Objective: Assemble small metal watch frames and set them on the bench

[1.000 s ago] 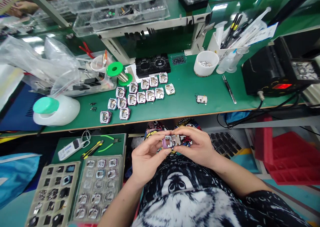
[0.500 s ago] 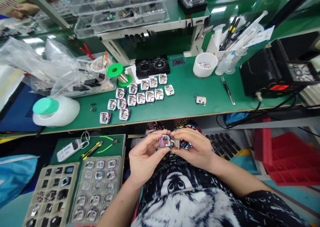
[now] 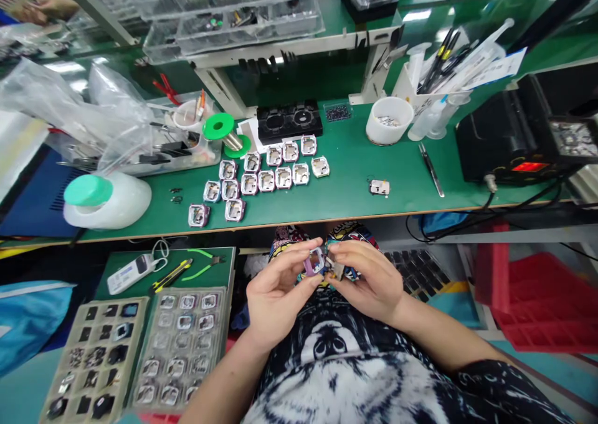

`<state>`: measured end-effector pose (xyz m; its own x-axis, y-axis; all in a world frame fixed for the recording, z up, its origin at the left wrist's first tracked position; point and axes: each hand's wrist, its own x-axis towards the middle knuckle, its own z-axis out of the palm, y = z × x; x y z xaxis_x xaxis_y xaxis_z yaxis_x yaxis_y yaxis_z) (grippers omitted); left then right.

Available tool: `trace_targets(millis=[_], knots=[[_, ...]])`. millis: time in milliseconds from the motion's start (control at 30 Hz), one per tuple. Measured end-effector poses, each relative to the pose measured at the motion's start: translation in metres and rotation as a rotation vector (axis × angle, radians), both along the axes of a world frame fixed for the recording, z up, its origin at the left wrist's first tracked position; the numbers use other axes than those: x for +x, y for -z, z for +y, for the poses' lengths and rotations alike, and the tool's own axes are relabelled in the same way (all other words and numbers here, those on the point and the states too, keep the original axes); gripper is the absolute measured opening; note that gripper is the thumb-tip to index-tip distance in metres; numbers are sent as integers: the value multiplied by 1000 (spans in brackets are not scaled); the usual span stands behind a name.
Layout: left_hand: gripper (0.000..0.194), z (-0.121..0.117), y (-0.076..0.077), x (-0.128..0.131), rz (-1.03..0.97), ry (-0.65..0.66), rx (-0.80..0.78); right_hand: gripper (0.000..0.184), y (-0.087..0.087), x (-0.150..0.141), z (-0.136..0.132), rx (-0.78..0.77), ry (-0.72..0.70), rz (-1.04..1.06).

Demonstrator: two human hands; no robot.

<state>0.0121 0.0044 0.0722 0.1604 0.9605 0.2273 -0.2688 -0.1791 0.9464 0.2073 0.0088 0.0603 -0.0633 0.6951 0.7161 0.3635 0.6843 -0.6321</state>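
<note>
Green counter (image 3: 355,187) lies beyond the lap. Left hand (image 3: 273,296) pinches a purple case (image 3: 314,263); right hand (image 3: 369,281) grips a small part (image 3: 337,268) against it. Unsupported, either could slip and fall.

bench mat (image 3: 355,181): matt green | watch case (image 3: 314,263): glossy purple plastic

The person wears a black short-sleeved T-shirt (image 3: 374,374) printed with a large white and grey animal face, its dark nose just below the fingers (image 3: 299,265). White speckles scatter across the sleeve on the right arm. Both forearms are bare, with no watch or ring to be seen. Beyond the fingertips, the legs show brightly patterned trousers (image 3: 348,231) in many colours.
</note>
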Motion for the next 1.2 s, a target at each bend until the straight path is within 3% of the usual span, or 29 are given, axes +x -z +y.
trace_targets(millis=[167, 667, 1200], knots=[[54, -1, 2, 0, 18, -5, 22, 49, -1, -1, 0, -7, -3, 14], [51, 1, 2, 0, -32, 43, -53, 50, -2, 2, -6, -295, -63, 264], [46, 4, 14, -2, -77, 51, -169, 51, -13, 8, -5, -303, -27, 265]])
